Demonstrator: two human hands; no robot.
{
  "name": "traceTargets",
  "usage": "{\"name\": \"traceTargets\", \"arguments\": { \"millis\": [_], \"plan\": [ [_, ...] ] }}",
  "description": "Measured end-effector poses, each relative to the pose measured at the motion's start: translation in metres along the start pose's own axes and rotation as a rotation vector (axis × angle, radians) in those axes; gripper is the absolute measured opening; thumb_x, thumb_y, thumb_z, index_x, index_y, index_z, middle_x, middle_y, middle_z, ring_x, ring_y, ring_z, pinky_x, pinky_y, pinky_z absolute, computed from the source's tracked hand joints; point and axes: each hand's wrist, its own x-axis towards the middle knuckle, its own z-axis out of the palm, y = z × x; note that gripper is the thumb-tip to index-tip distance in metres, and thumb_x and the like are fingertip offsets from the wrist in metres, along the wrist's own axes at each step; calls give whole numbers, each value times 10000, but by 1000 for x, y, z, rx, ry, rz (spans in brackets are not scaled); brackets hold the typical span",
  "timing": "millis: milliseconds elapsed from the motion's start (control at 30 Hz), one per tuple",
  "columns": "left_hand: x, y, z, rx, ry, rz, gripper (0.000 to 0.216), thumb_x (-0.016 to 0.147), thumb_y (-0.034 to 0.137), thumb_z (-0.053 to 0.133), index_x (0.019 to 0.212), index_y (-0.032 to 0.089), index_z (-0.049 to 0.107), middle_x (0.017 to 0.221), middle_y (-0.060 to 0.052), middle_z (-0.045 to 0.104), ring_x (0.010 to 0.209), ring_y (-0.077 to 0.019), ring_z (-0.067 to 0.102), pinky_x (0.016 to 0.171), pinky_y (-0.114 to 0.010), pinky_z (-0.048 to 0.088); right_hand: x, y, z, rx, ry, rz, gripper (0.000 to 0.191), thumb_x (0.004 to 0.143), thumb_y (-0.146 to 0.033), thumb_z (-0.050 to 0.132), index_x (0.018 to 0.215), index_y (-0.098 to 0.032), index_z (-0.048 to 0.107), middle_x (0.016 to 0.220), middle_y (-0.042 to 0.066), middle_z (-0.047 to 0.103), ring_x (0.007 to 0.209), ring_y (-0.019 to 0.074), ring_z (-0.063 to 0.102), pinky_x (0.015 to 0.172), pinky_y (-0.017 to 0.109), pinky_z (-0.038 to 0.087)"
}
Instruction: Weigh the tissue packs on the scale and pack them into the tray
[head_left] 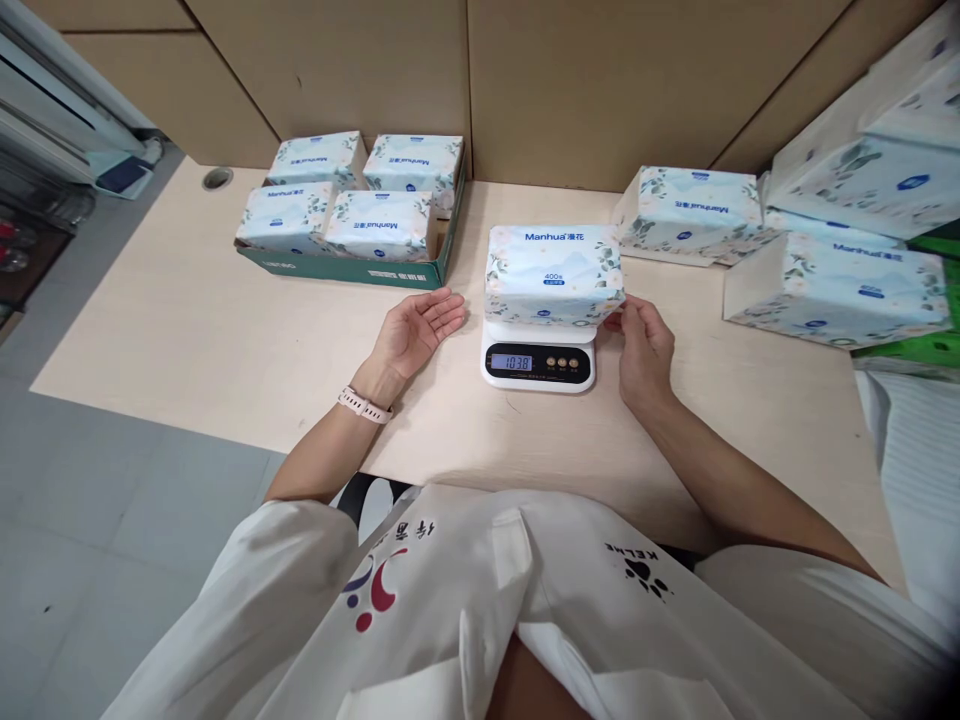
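Observation:
A pack of tissues (553, 272), white and pale blue with a floral print, rests on a white kitchen scale (538, 384). The scale's lit display seems to read 103.8. My right hand (643, 352) is at the pack's lower right corner, thumb and fingers closed at its edge; some fingertips are hidden. To the left of the scale, my left hand (417, 332) lies palm up with fingers stretched out, holding nothing. It is apart from both the scale and the green carton (337, 270), which holds several matching tissue packs (379, 225).
More tissue packs (690, 212) stand to the right, with others stacked (870, 165) at the far right near a green crate (907, 355). Cardboard panels (645, 90) rise along the back of the wooden table (225, 340). A round cable hole (217, 179) is at back left.

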Motion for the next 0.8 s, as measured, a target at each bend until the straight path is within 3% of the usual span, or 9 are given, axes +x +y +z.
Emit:
{"name": "traceTargets", "arguments": {
  "millis": [333, 467, 567, 633, 700, 800],
  "plan": [
    [2, -1, -1, -29, -22, 0, 244, 951, 225, 532, 958, 124, 754, 943, -100, 837, 905, -180, 795, 1170, -397, 569, 1, -1, 1, 26, 2, 3, 600, 932, -801, 615, 1174, -275, 775, 1193, 77, 808, 1046, 239, 768, 1032, 491, 637],
    [2, -2, -3, -2, -36, 15, 238, 954, 241, 544, 972, 136, 756, 979, -103, 842, 970, -195, 801, 1197, -410, 556, 1, -1, 1, 23, -5, 3, 583, 951, -784, 604, 1184, -277, 773, 1179, 74, 804, 1045, 237, 761, 1020, 483, 636],
    [1, -5, -4, 96, -103, 60, 279, 967, 305, 560, 1070, 139, 759, 1158, -135, 835, 1172, -259, 784, 1250, -469, 512, 0, -3, 0, -2, 9, 6, 588, 961, -776, 587, 1197, -268, 764, 1176, 78, 798, 1031, 237, 756, 1017, 493, 632],
    [-1, -9, -3, 210, -192, 131, 377, 986, 399, 588, 1226, 153, 744, 1404, -151, 764, 1411, -311, 676, 1308, -507, 443, -2, -8, 0, -21, 27, 3, 607, 975, -770, 559, 1221, -251, 754, 1217, 92, 793, 1062, 247, 755, 1050, 513, 618],
    [-3, -15, -2, 329, -289, 214, 539, 1005, 533, 600, 1428, 206, 671, 1661, -122, 585, 1638, -326, 445, 1381, -515, 318, -6, -15, -1, -65, 32, -49, 632, 1011, -757, 491, 1298, -246, 730, 1331, 106, 765, 1204, 268, 738, 1152, 545, 566],
    [-6, -26, 2, 460, -404, 272, 771, 1015, 722, 556, 1668, 329, 440, 1852, -17, 275, 1765, -286, 68, 1438, -486, 97, -12, -22, -5, -227, 14, -177, 644, 1073, -715, 348, 1491, -315, 631, 1557, 74, 657, 1498, 285, 588, 1339, 613, 363]
  ]
}}
